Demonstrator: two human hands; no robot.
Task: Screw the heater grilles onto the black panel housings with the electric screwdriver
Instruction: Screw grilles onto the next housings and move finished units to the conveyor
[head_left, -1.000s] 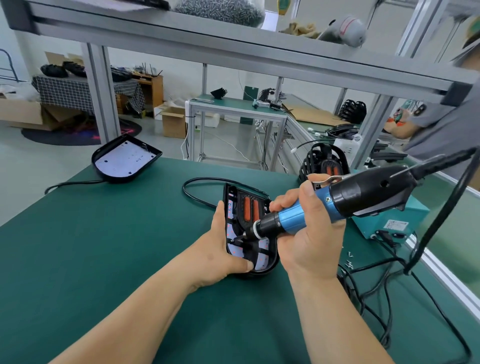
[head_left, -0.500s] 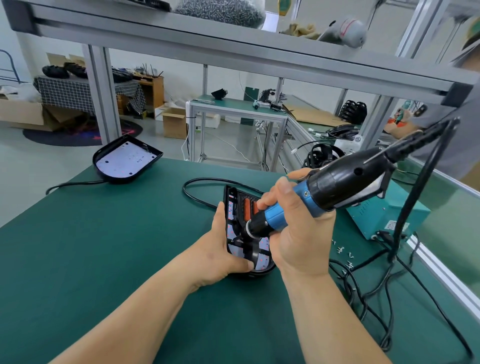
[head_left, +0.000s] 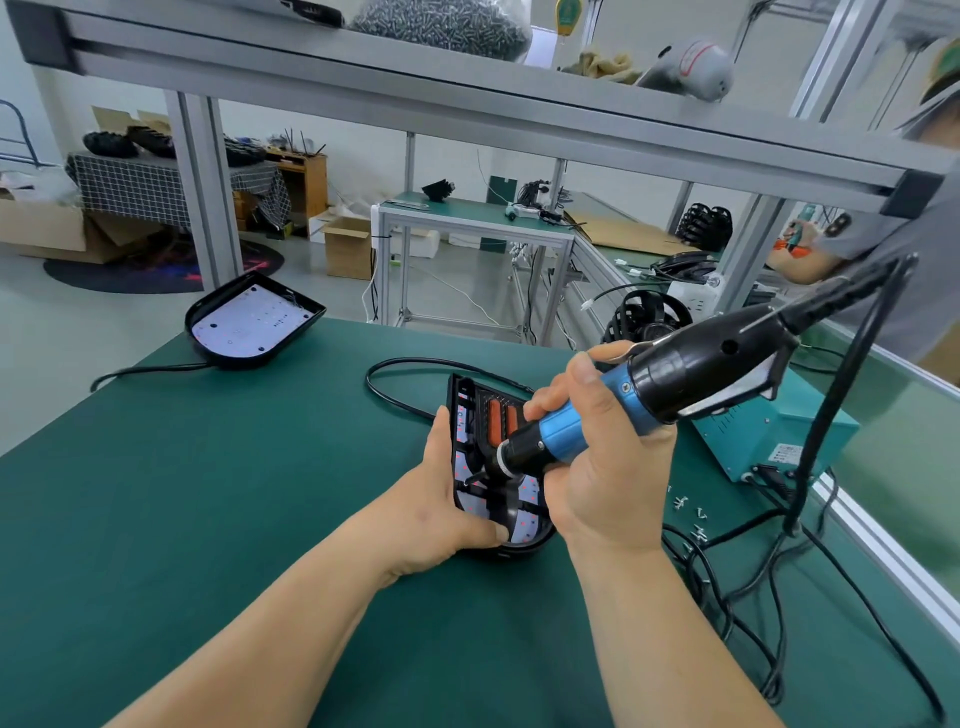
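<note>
In the head view, the left hand (head_left: 436, 514) is gripping the black plastic panel housing (head_left: 464, 415). Its thumb is lying across the housing's near rounded rim and its fingers are wrapping round the left edge, tipping the housing up off the dark green bench mat (head_left: 208, 493). The right hand (head_left: 602, 478), just right of the left, is curling all its fingers round the blue barrel of the blue-and-black electric screwdriver (head_left: 675, 374). The tool is slanting down leftward, its bit reaching into the housing just below the black slotted heater grille (head_left: 501, 418), where orange bars are showing through. Whether the bit is sitting on a screw cannot be told. Right of the right hand, small silver screws (head_left: 693, 514) are lying loose on the mat, near a teal metal power box (head_left: 769, 436). Well beyond the left hand, a second black housing with a white board inside (head_left: 249, 325) is sitting at the mat's far edge.
</note>
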